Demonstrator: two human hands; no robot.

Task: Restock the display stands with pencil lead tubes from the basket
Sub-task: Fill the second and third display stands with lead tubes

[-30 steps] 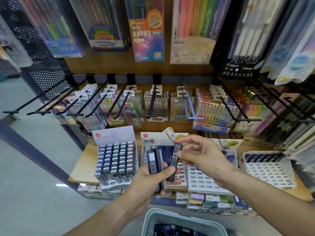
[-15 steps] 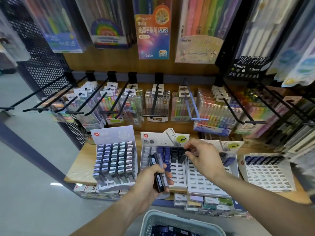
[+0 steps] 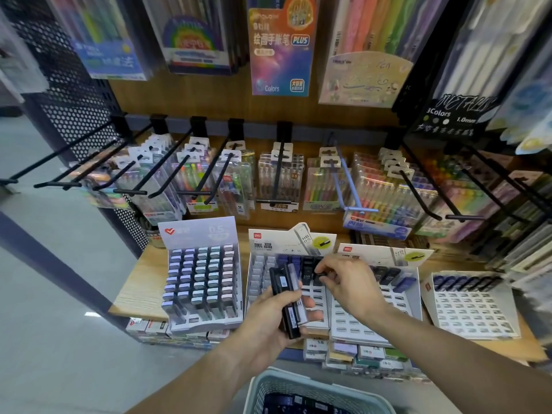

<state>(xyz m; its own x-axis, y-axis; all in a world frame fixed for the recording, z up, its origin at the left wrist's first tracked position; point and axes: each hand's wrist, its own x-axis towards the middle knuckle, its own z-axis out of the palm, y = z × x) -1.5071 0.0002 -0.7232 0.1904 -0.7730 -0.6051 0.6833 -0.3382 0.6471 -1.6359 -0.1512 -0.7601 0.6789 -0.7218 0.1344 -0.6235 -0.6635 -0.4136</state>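
My left hand (image 3: pixel 270 318) grips a bundle of several lead tubes (image 3: pixel 288 297), dark and clear, in front of the middle display stand (image 3: pixel 260 282). My right hand (image 3: pixel 346 280) pinches one black lead tube (image 3: pixel 320 274) at the top row of that stand, beside the blue and black tubes (image 3: pixel 294 261) standing there. A full stand of grey and purple tubes (image 3: pixel 200 276) sits to the left. Two more white stands, one (image 3: pixel 373 321) right of the middle and one (image 3: pixel 472 306) at far right, hold a few tubes in their top rows. The basket (image 3: pixel 316 386) with dark tubes is at the bottom edge.
Black metal hooks (image 3: pixel 167 177) with hanging pen packs jut out above the wooden shelf (image 3: pixel 134 291). Small boxes (image 3: pixel 367 354) are stacked under the shelf. Large pen sets (image 3: pixel 279 46) hang higher up. Grey floor lies to the left.
My right hand took one black tube from the bundle and carried it forward to the middle stand's top row. My left hand stayed in place with the remaining tubes.
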